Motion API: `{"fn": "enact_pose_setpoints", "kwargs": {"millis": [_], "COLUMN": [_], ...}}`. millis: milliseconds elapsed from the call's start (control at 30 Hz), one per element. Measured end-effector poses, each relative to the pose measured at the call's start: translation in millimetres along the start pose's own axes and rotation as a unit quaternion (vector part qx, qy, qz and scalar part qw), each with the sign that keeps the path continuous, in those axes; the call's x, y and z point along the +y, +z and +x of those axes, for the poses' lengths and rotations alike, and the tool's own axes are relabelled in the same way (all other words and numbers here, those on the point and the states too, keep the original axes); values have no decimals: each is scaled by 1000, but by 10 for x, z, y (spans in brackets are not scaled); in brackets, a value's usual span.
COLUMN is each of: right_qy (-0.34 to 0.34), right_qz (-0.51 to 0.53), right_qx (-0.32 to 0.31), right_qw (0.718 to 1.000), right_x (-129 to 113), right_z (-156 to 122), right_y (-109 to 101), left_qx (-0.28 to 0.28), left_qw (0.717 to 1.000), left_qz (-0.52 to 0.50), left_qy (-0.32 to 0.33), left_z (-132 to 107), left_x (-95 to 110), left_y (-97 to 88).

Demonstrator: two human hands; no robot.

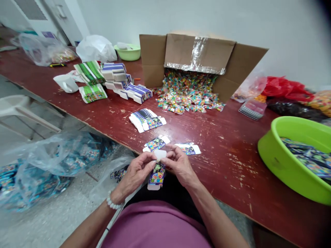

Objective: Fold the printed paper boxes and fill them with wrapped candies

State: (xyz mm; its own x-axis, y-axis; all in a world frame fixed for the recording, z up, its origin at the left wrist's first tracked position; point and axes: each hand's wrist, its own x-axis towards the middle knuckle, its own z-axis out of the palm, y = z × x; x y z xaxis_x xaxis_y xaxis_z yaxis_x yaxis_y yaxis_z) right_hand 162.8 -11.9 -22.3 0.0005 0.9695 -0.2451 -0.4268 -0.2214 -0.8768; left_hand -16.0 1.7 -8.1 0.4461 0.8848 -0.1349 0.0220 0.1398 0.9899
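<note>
My left hand (137, 174) and my right hand (179, 165) meet in front of me over the table's near edge. Both pinch a small printed cardboard box (157, 175), purple with colourful artwork, and its white flap (160, 155) sticks up between my fingertips. Just beyond my fingers lie two flat printed box blanks (155, 143) (187, 148), close but apart from my hands. A partly folded box blank (147, 120) lies farther up the table. A white beaded bracelet (112, 203) circles my left wrist.
A worn red wooden table (227, 144) holds stacked printed boxes (113, 77) and a tipped cardboard carton (199, 51) spilling wrapped sweets (186, 93). A green basin (292, 162) of printed packets stands right. Plastic bags of packets (59, 162) lie on the floor left.
</note>
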Motion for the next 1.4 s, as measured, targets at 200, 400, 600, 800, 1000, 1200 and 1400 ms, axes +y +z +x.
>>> {"fn": "enact_pose_setpoints", "kwargs": {"millis": [200, 400, 600, 800, 1000, 1200, 1400], "right_qy": [-30, -120, -109, -64, -85, -206, -268], "right_qz": [-44, -185, -216, -121, -185, -330, -472], "right_qx": [-34, -60, -97, -103, -76, -144, -169], "right_qw": [998, 974, 965, 985, 976, 910, 822], "right_x": [-26, 35, -102, -93, -76, -128, -350], "right_z": [-4, -30, 7, 64, 73, -48, 505], "right_y": [-19, 1, 58, 80, 55, 20, -123], "left_qx": [49, -11, 30, 23, 21, 65, 86], "left_qw": [982, 947, 970, 979, 984, 978, 964], "left_qz": [-174, -261, -180, -142, -129, -152, -194], "left_qy": [-58, -188, -161, -146, -117, -130, -157], "left_z": [-27, -72, -40, -38, -22, 35, -4], "left_x": [30, -7, 32, 100, 54, -45, -115], "left_y": [111, 149, 163, 171, 141, 137, 233]}}
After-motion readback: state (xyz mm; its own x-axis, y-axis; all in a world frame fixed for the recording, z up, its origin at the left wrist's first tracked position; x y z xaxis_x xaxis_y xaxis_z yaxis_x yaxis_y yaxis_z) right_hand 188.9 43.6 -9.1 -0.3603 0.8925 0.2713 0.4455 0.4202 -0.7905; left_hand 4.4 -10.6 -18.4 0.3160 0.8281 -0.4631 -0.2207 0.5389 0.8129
